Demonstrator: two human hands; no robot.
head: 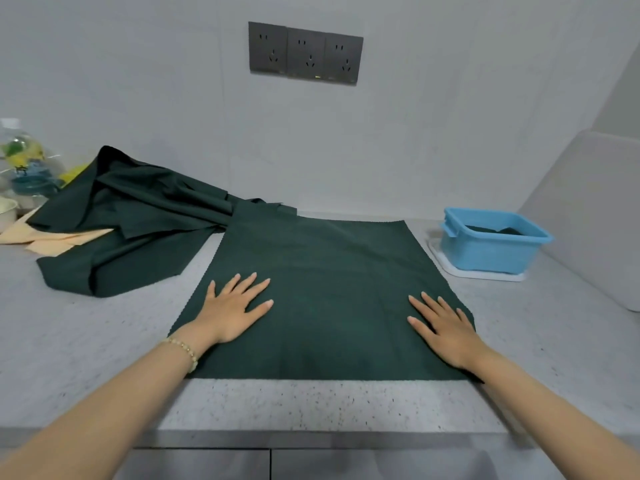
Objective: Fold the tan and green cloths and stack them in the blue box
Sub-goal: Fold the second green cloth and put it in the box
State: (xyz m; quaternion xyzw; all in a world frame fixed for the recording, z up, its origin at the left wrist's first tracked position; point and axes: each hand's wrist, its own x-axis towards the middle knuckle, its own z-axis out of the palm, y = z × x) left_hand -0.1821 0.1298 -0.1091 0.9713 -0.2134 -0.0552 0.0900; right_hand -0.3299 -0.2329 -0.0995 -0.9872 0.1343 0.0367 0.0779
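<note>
Where the hands rest: left hand (235,308) and right hand (443,330) both lie palm down on the flat green cloth (329,271), fingers straight and spread, gripping nothing, well apart from each other.
Left hand: near the cloth's left edge, with the forearm crossing that edge; a bead bracelet (183,351) circles the wrist.
Right hand: near the cloth's right edge, fingers pointing away and slightly inward.
Green cloth: spread smooth on the speckled counter (311,400), its near edge parallel to the counter's front, its far left corner touching the pile (131,220).
Pile: crumpled green cloths, back left, against the wall (138,81).
Tan cloths (59,239): partly under the pile's left side, sticking out leftward.
Box (491,251): blue, back right, on a white mat (485,275), well apart from both hands; a dark green folded cloth (495,230) lies inside.
Sockets (305,53): three dark ones in a row on the wall.
Bottle (20,157): clear, far left beside the pile, blurred.
</note>
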